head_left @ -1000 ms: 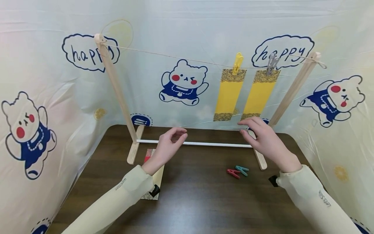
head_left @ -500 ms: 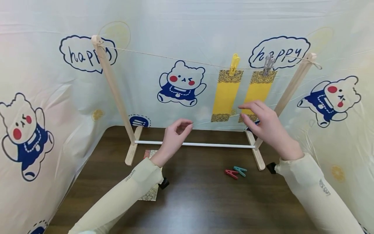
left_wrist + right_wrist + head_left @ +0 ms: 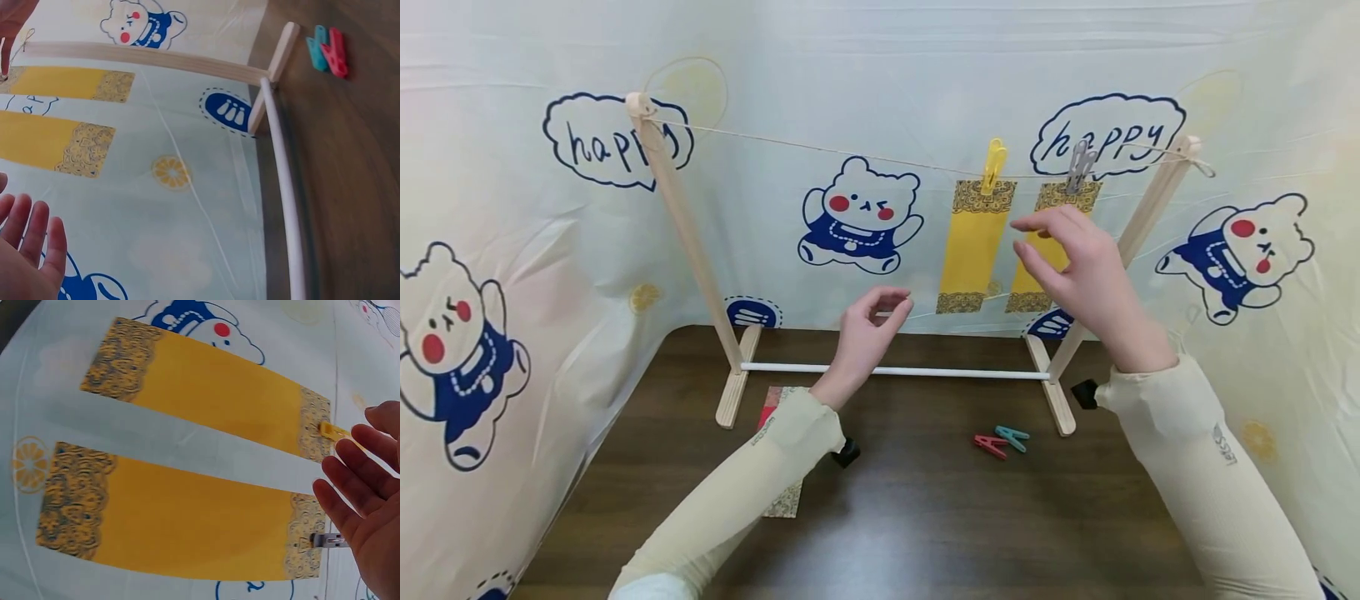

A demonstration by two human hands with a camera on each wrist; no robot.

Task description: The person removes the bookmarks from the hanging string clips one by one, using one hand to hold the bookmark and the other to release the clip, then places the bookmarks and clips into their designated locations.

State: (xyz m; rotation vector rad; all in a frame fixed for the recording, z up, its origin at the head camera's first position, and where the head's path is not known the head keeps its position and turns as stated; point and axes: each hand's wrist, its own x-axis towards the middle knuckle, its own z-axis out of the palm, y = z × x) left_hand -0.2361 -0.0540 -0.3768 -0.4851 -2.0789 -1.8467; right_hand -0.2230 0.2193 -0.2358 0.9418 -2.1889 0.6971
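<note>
My right hand (image 3: 1097, 275) is raised in front of the right-hand yellow paper strip (image 3: 1037, 265), thumb and fingers apart with nothing between them. A grey clothespin (image 3: 1081, 167) fixes that strip to a string (image 3: 820, 148). Left of it, a yellow clothespin (image 3: 994, 167) holds a second yellow strip (image 3: 973, 250); both have patterned dark bands at their ends. Lower, near the middle, my left hand (image 3: 859, 343) hovers by the white rod (image 3: 955, 372) with loosely bent fingers, holding nothing. In the right wrist view the fingers (image 3: 359, 481) are extended near both clothespins.
Wooden posts (image 3: 688, 233) at left and right carry the string. On the dark table (image 3: 917, 500) a red clothespin (image 3: 989, 446) and a teal clothespin (image 3: 1013, 437) lie together at right. A patterned paper strip (image 3: 786, 502) lies partly under the left sleeve. Printed cloth hangs behind.
My right hand has risen from the lower ends of the yellow strips toward their clothespins. The left hand has moved up and to the right. Both stay without anything in them.
</note>
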